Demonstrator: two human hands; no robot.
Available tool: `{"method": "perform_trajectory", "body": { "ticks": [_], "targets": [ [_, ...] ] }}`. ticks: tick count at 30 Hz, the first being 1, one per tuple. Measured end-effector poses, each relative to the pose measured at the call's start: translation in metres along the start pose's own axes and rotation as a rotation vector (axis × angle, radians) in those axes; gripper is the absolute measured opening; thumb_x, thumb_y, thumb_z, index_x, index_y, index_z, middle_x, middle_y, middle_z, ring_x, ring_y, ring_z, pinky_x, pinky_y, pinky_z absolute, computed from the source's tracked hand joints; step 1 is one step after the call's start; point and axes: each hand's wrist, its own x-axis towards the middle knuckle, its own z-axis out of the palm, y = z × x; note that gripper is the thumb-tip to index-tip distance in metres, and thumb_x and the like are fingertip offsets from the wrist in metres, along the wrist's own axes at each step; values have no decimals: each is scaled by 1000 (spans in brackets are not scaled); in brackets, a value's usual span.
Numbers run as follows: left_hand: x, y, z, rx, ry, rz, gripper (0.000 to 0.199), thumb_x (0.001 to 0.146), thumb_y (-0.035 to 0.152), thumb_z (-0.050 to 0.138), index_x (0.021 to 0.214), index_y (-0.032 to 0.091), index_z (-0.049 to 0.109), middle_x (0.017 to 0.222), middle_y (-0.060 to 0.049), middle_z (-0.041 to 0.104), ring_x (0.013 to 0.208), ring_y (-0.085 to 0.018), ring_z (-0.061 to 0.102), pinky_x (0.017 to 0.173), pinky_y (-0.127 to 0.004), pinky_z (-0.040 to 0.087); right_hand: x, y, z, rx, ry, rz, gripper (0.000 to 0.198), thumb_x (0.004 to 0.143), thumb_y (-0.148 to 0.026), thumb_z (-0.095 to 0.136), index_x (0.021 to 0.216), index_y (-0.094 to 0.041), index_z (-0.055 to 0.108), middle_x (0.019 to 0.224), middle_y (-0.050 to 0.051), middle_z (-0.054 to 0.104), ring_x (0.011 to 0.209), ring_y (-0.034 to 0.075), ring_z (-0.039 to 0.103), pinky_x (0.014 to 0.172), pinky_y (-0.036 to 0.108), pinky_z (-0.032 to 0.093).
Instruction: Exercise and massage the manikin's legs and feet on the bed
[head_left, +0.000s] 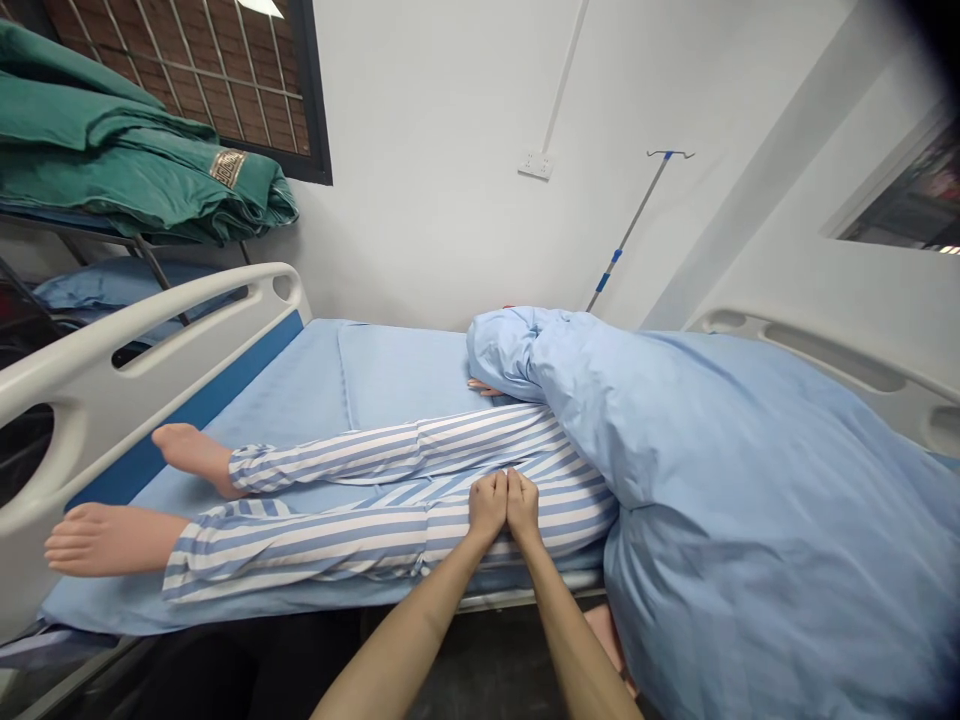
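Green bedding (135, 150): folded pile on a metal rack at far left, above a blue pillow (112, 285); well apart from my hands.
Footboard (112, 400): white plastic with slots and a blue panel, at the left end of the bed.
Feet (112, 540): two bare feet of a manikin, toes near the footboard; the farther foot is raised a little, the nearer one lies flat.
Bed sheet (352, 385): light blue, smooth, covering the mattress; bare on the wall side of the legs.
Striped trousers (337, 500): blue and white stripes, on the manikin's legs, which run from the feet at left to under the duvet at right, along the near side of the mattress.
Left hand (487, 507): fingers curled down into the striped cloth at the upper thigh; closed on a fold of the trousers, knuckles up.
Right hand (523, 508): touching my left hand side by side, likewise curled shut on the same striped cloth, just beside the duvet's edge.
Forearms: both bare, reaching in from the bottom edge over the bed's near rail.
Duvet (735, 480): light blue, bunched and pushed to the right, covering the manikin's upper body; its rolled edge lies above my hands.
IV pole (630, 230): thin, leaning against the white wall behind the duvet.
Headboard (825, 350): white, at right, partly hidden by the duvet.
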Motion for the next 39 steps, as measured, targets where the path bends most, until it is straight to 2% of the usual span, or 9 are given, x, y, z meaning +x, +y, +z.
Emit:
{"method": "perform_trajectory", "body": {
  "ticks": [3,6,12,17,20,25,31,35,39],
  "targets": [
    [0,0,2,51,3,18,47,82,36,23,50,16,51,51,-2,53,51,-9,41,53,-23,24,6,-1,-5,5,19,11,35,82,-37,36,63,-12,52,59,0,51,54,9,45,52,23,37],
    [-1,0,4,77,9,29,47,82,36,23,49,16,50,50,-1,51,50,-9,40,52,-23,22,9,3,-7,-14,52,-1,41,81,-40,32,48,-16,41,44,-3,39,45,9,35,47,22,28],
    [1,1,4,14,20,-2,44,81,35,26,47,16,46,48,0,48,49,-9,37,51,-22,22,4,20,0,-186,74,-37,39,81,-37,31,48,-17,40,44,-1,42,44,10,35,48,23,24],
    [7,16,11,-132,65,-64,43,79,38,27,45,16,39,44,2,40,46,-8,33,48,-22,22,4,24,-2,-136,102,-32,39,81,-36,29,49,-17,40,45,-1,42,46,10,36,47,23,25],
    [5,20,16,-173,61,-71,44,80,40,25,47,16,42,46,2,43,47,-8,35,48,-21,24,4,24,-4,-102,105,-10,38,81,-36,29,50,-17,41,46,-1,43,47,10,36,48,22,26],
    [-4,11,18,-43,-20,-14,48,82,39,22,54,16,53,58,-4,57,54,-10,46,53,-22,28,4,21,-4,-48,118,23,37,79,-38,32,50,-17,38,45,-2,40,47,10,34,48,23,28],
    [-5,9,21,141,-41,34,54,85,39,15,61,17,58,62,-5,61,58,-12,50,55,-24,27,12,10,-20,29,67,45,37,79,-41,34,49,-18,33,45,-4,35,48,9,32,46,22,26],
    [-8,11,24,260,-44,48,56,85,40,15,60,18,60,62,-6,61,59,-13,50,55,-25,24,18,13,-35,-37,62,-25,36,80,-38,33,50,-17,33,46,-4,33,48,9,32,48,22,26],
    [-11,12,25,281,-45,40,55,84,40,17,61,19,61,62,-6,62,59,-13,50,55,-25,23,17,28,-34,-190,94,-23,37,81,-37,31,50,-17,36,45,-3,37,48,10,32,49,24,24]
  ]
}}
